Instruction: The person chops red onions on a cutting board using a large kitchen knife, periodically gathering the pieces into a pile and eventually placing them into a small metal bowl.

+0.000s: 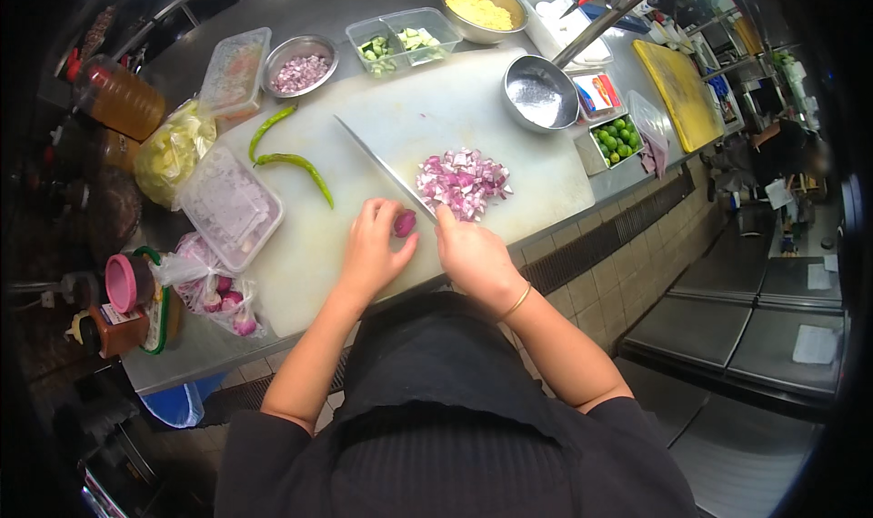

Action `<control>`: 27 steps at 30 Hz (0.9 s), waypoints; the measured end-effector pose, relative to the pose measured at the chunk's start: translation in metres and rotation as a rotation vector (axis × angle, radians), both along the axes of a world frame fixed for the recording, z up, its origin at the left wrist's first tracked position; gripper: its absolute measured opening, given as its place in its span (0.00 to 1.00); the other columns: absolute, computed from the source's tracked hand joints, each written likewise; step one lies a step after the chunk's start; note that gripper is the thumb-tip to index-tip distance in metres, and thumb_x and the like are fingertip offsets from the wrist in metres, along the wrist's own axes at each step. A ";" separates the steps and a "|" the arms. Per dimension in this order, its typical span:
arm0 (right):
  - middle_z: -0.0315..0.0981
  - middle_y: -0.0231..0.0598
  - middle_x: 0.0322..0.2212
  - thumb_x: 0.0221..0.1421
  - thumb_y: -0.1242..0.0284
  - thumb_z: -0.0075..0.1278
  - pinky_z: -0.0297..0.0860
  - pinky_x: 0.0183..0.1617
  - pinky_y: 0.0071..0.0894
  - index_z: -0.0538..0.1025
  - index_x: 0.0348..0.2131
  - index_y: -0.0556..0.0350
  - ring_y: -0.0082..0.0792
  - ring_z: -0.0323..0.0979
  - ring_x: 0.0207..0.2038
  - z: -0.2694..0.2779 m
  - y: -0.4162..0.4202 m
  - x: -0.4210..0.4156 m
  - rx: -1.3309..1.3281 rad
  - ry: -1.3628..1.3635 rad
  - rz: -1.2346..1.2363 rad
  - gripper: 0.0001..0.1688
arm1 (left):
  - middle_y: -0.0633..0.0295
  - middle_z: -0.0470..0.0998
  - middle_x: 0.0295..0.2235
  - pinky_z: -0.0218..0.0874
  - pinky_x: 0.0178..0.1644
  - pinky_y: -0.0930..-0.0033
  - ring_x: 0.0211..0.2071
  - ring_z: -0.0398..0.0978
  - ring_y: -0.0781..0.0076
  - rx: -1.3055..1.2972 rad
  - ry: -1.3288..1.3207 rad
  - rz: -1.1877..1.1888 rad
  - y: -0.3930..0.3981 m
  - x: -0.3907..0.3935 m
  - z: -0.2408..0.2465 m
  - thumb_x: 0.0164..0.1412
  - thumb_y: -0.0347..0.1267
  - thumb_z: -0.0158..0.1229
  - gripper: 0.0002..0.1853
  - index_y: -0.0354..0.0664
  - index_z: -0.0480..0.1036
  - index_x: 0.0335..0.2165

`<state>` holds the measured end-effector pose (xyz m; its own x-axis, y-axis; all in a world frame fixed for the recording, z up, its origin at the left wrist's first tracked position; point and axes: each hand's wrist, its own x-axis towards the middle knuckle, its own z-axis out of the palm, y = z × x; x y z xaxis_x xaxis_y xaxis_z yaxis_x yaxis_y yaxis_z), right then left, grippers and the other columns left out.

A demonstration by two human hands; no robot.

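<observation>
My right hand (pixel 474 252) grips the handle of a long kitchen knife (pixel 382 163), whose blade points away to the upper left over the white cutting board (pixel 545 184). Just left of the knife, my left hand (pixel 375 245) has its fingers around a piece of red onion (pixel 404 223), with the thumb on the near side. A heap of diced red onion (pixel 464 182) lies on the board beyond my right hand, right of the blade. Two long green chilies (pixel 300 167) rest on the board's left part.
Along the far side stand a bowl of chopped onion (pixel 300 73), a tub of diced cucumber (pixel 399 44), a bowl of yellow food (pixel 481 13) and a steel ladle (pixel 539 94). Limes (pixel 616 139) fill a container at right. Bagged onions (pixel 228 300) and a lidded plastic box (pixel 232 204) sit left.
</observation>
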<state>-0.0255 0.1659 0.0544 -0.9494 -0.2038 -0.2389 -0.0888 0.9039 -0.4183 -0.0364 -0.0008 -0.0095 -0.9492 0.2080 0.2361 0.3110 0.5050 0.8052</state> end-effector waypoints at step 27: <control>0.76 0.51 0.21 0.56 0.76 0.41 0.74 0.27 0.44 0.64 0.41 0.64 0.48 0.78 0.25 -0.011 -0.024 0.001 0.155 -0.022 0.071 0.13 | 0.56 0.69 0.31 0.64 0.36 0.68 0.30 0.70 0.63 0.138 0.040 -0.043 -0.003 -0.001 -0.010 0.45 0.16 0.56 0.13 0.35 0.68 0.33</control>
<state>-0.0248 0.1421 0.0432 -0.9281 -0.2298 -0.2931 -0.1476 0.9494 -0.2772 -0.0376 -0.0037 -0.0200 -0.9293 0.2114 0.3029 0.3634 0.3756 0.8526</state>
